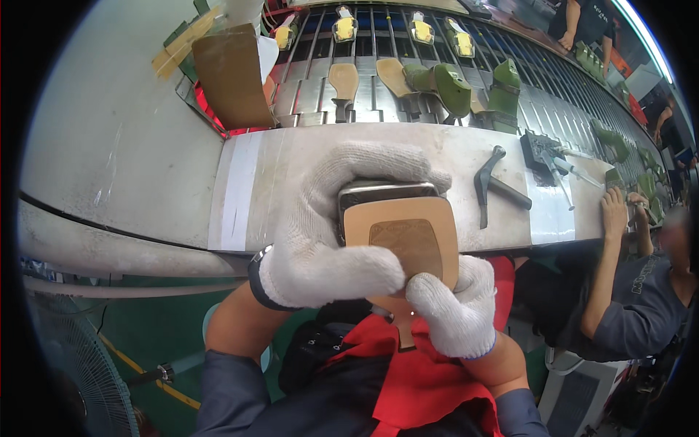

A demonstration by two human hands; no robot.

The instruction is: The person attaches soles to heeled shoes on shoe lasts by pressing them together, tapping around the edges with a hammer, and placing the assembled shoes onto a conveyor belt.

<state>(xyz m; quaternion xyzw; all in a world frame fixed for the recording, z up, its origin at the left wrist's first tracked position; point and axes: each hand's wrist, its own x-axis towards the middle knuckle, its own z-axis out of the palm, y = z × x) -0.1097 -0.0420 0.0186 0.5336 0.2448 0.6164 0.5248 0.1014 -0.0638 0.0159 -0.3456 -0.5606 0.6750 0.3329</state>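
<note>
In front of my chest I hold a tan shoe insole (429,251) with a darker embossed patch near its end. Against its far side lies a dark, shiny shoe part (386,191), mostly covered by the insole. My left hand (320,240), in a white knit glove, wraps round both from the left, fingers over the far edge and thumb on the insole's face. My right hand (459,306), gloved too, grips the insole's near right side with the thumb on top. A black hammer (484,182) lies on the pale bench (284,167) to the right.
Beyond the bench, a roller conveyor (306,95) carries tan insoles (342,80), green shoe lasts (448,87) and yellow-and-white pieces (344,28). Syringes (564,175) rest by a dark block (540,153). A co-worker (633,291) sits at right; a fan (80,364) stands lower left.
</note>
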